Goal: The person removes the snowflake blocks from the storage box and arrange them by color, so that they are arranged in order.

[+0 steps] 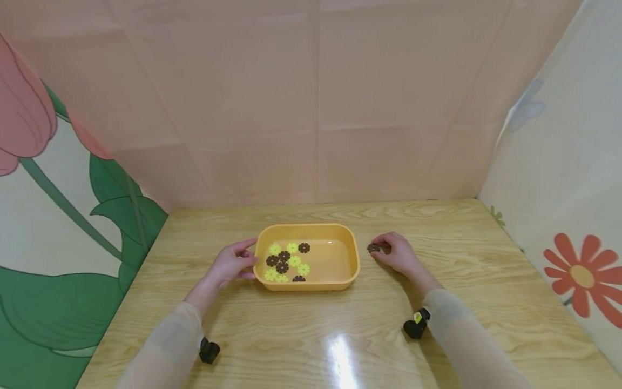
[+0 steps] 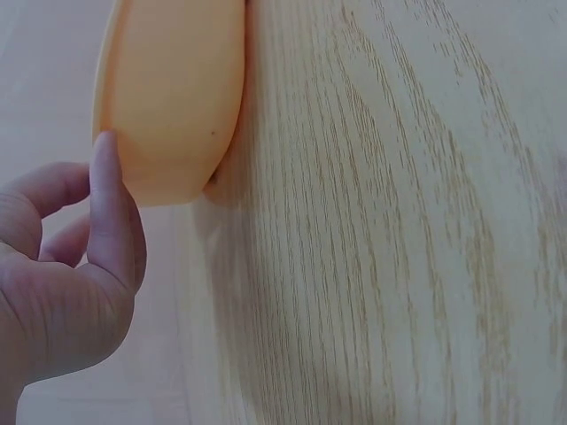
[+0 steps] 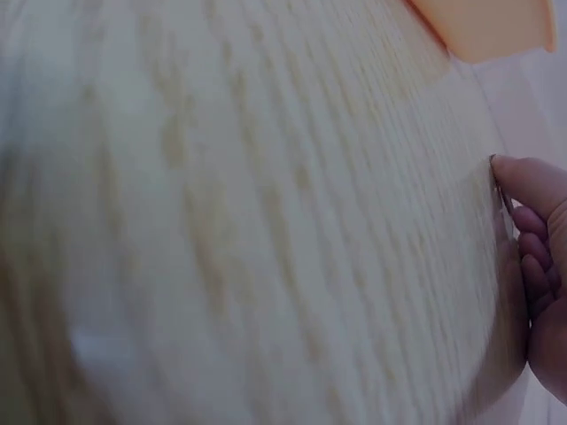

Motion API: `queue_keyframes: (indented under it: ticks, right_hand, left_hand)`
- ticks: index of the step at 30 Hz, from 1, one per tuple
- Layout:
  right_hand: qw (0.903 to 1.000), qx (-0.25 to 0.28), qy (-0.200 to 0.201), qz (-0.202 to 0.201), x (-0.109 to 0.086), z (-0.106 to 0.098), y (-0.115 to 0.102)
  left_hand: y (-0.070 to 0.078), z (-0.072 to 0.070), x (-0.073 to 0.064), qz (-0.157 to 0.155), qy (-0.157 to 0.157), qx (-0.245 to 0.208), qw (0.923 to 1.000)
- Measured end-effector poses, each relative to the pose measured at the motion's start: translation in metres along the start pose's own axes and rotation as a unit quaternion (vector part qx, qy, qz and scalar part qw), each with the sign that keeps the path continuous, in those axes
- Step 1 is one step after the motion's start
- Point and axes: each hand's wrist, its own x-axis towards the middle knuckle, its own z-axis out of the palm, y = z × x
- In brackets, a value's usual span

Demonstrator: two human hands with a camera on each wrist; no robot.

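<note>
- Wood-grain worktop set against a plain pink sheet with fold lines; bright glare patch on the near middle.
- Brown flower piece is off the right end of the tray, at the right hand's fingertips. Whether it touches the worktop: can't tell.
- Right hand pinches that piece between thumb and fingers, low over the wood; remaining fingers curled in, per the right wrist view. Only a thin dark edge of the piece shows there.
- Orange tray sits flat left of the right hand, long side facing the wearer. Right half bare.
- Yellow flower pieces and brown flower pieces lie mixed in the tray's left half, some touching or overlapping.
- Left hand at the tray's left end: thumb and fingers apart, mostly straight, tips touching the wall near the rim.
- Pale sleeves on both forearms; black units at both wrists.
- Left wall print: green leaves, pink tulip. Right wall print: red flower, orange-yellow centre, on white.
</note>
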Motion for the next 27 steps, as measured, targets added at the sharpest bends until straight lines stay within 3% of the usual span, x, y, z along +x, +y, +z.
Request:
queue_keyframes:
  ticks: [15, 21, 27]
  right_hand:
    - [0.9977, 0.054, 0.042, 0.003, -0.001, -0.010, -0.004]
    - [0.9972, 0.057, 0.034, -0.035, 0.010, -0.017, -0.027]
    - [0.9941, 0.059, -0.001, -0.092, 0.023, -0.018, -0.063]
  left_hand:
    - [-0.001, 0.000, 0.000, 0.000, -0.003, 0.001, 1.0000]
    - [0.000, 0.000, -0.001, -0.004, 0.001, -0.002, 1.0000]
    - [0.001, 0.000, 0.000, -0.001, -0.002, -0.001, 1.0000]
